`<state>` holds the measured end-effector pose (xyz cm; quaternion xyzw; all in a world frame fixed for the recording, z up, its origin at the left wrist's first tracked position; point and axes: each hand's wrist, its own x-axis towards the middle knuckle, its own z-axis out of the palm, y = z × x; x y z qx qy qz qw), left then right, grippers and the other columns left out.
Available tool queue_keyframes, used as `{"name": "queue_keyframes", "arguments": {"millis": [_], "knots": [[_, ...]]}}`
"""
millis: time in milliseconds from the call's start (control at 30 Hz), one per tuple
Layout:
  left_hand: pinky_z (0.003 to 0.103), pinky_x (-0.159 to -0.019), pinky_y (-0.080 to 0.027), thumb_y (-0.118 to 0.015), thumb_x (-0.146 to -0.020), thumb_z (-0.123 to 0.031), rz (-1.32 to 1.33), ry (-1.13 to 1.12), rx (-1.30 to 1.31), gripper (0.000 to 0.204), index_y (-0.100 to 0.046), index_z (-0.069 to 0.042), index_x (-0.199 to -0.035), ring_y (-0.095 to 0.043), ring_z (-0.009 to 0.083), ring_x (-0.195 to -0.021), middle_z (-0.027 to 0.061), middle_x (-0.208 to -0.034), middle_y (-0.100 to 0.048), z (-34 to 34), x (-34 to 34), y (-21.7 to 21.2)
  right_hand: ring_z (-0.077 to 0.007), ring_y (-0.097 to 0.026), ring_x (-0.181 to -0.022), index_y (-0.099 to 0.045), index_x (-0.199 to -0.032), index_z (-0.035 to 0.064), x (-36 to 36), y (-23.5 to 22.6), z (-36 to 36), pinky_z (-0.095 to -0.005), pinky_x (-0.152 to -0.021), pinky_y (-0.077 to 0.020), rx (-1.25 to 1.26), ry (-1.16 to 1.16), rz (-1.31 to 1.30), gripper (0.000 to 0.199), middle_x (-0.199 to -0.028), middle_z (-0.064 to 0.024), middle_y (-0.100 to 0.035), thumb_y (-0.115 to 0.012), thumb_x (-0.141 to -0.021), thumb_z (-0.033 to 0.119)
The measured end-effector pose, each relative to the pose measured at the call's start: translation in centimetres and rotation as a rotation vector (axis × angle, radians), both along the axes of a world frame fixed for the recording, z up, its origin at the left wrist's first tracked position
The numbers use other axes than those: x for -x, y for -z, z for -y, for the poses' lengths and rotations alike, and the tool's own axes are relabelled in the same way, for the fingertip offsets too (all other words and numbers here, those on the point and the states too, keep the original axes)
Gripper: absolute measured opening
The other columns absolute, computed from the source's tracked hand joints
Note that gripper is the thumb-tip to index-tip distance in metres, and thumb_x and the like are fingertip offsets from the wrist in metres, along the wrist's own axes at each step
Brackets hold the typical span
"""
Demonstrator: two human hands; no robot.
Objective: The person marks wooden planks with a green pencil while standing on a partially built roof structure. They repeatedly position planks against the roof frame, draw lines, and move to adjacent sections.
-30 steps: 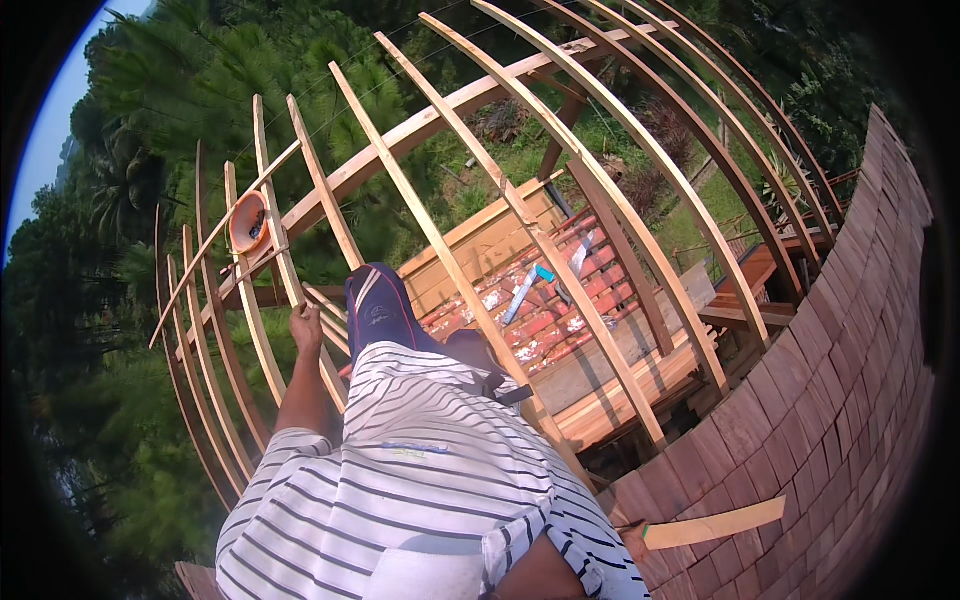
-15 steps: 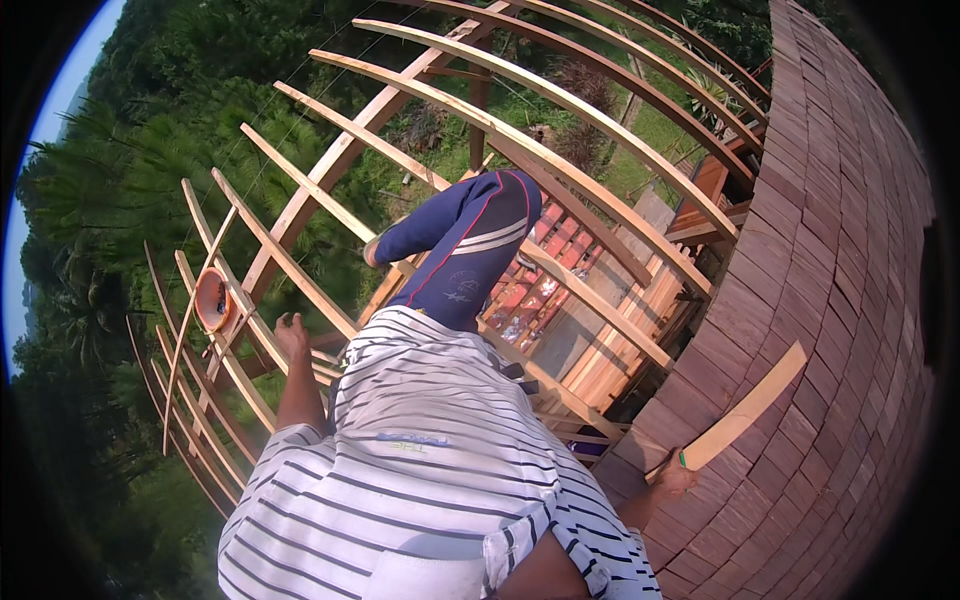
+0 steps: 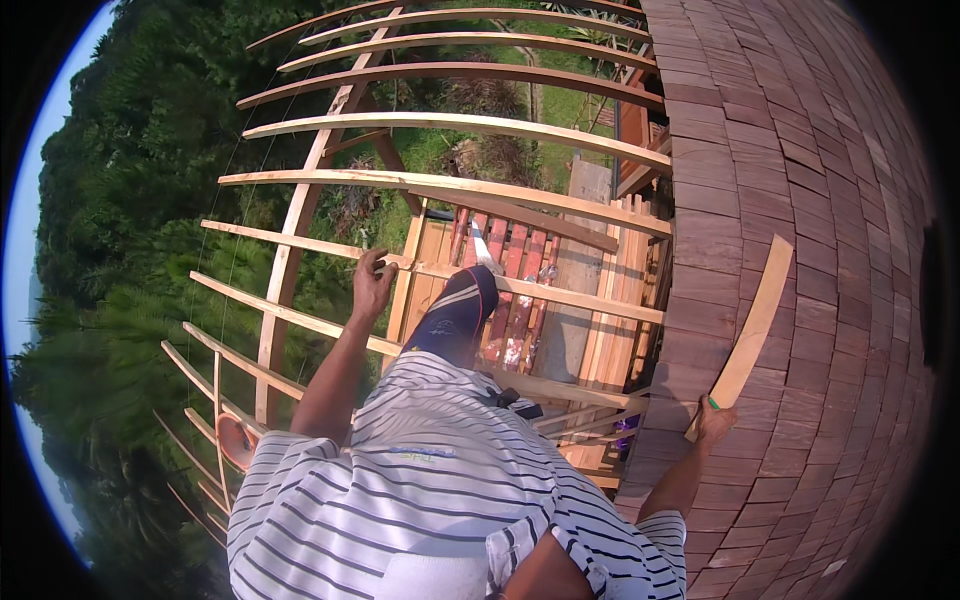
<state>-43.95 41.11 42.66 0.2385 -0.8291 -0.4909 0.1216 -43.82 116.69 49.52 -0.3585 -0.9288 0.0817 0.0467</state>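
In my right hand (image 3: 715,422) is a long, flat strip of pale wood (image 3: 752,325), gripped near its lower end and angled up over the shingles. A small bit of green shows where the fingers meet the strip; I cannot make out what it is. My left hand (image 3: 372,284) is raised beside one of the pale rafters (image 3: 320,243), its fingers loosely bent and apart, with nothing visible in them. Whether the fingertips touch that rafter I cannot tell. My bent leg (image 3: 455,320) in dark blue trousers is among the rafters.
Brown shingles (image 3: 740,190) cover the roof on the right. Open gaps between rafters show reddish slats (image 3: 515,280), planks and grass far below. A long beam (image 3: 300,220) crosses under the rafters. An orange bucket (image 3: 236,440) is at the lower left, before dense trees.
My view has turned, so rafters and roof sit at another angle. My left hand has come up to a rafter. My right arm reaches farther out, the wood strip standing steeper.
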Motion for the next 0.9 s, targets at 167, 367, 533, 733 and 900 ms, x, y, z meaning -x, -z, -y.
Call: {"name": "queue_keyframes", "arguments": {"millis": [167, 367, 533, 733, 900], "knots": [[0.042, -0.092, -0.054, -0.07, -0.091, -0.028, 0.135, 0.273, 0.006, 0.049, -0.058, 0.0, -0.13, -0.062, 0.0334, -0.115, 0.0206, -0.132, -0.054, -3.2, 6.2, 2.4, -0.0474, -0.059, -0.102, -0.058, -0.108, -0.0103, 0.5, 1.3, -1.5, -0.0548, -0.089, -0.0475, 0.138, -0.019, -0.031, 0.076, -0.104, -0.0314, -0.06, -0.086, -0.061, 0.043], [0.043, -0.091, -0.053, -0.071, -0.088, -0.034, 0.332, 0.36, 0.116, 0.053, -0.06, 0.002, -0.125, -0.064, 0.0359, -0.111, 0.0233, -0.123, -0.059, -1.5, 7.4, 10.8, -0.0386, -0.063, -0.085, -0.061, -0.096, -0.0078, 2.0, 1.6, -1.5, -0.0487, -0.08, -0.0503, 0.084, -0.089, -0.046, 0.055, -0.089, -0.0228, -0.064, -0.082, -0.063, 0.03], [0.045, -0.098, -0.049, -0.072, -0.084, -0.042, 0.653, 0.275, 0.002, 0.06, -0.064, 0.002, -0.123, -0.062, 0.0378, -0.118, 0.0259, -0.122, -0.064, 2.0, 6.2, 18.2, -0.0342, -0.068, -0.08, -0.064, -0.096, -0.0069, 2.6, 2.8, -1.2, -0.0455, -0.075, -0.0535, 0.016, -0.045, 0.113, 0.048, -0.086, -0.0199, -0.068, -0.08, -0.067, 0.028], [0.045, -0.095, -0.051, -0.073, -0.081, -0.047, 0.821, 0.416, 0.128, 0.06, -0.068, 0.003, -0.113, -0.065, 0.04, -0.11, 0.0271, -0.113, -0.069, 3.3, 9.9, 21.5, -0.0465, -0.053, -0.114, -0.041, -0.127, -0.0135, 2.1, 4.6, -2.6, -0.0539, -0.097, -0.0459, -0.12, 0.157, 0.434, 0.092, -0.118, -0.0309, -0.053, -0.078, -0.067, 0.046], [0.046, -0.099, -0.048, -0.064, -0.087, -0.048, 0.796, 0.766, 0.138, 0.058, -0.066, 0.002, -0.118, -0.061, 0.0398, -0.117, 0.0262, -0.121, -0.065, 0.3, 18.7, 20.3, -0.0449, -0.048, -0.121, -0.043, -0.127, -0.0143, 4.0, 3.8, -2.0, -0.0521, -0.099, -0.0455, -0.154, 0.309, 0.51, 0.092, -0.126, -0.0308, -0.048, -0.074, -0.069, 0.049]]}}
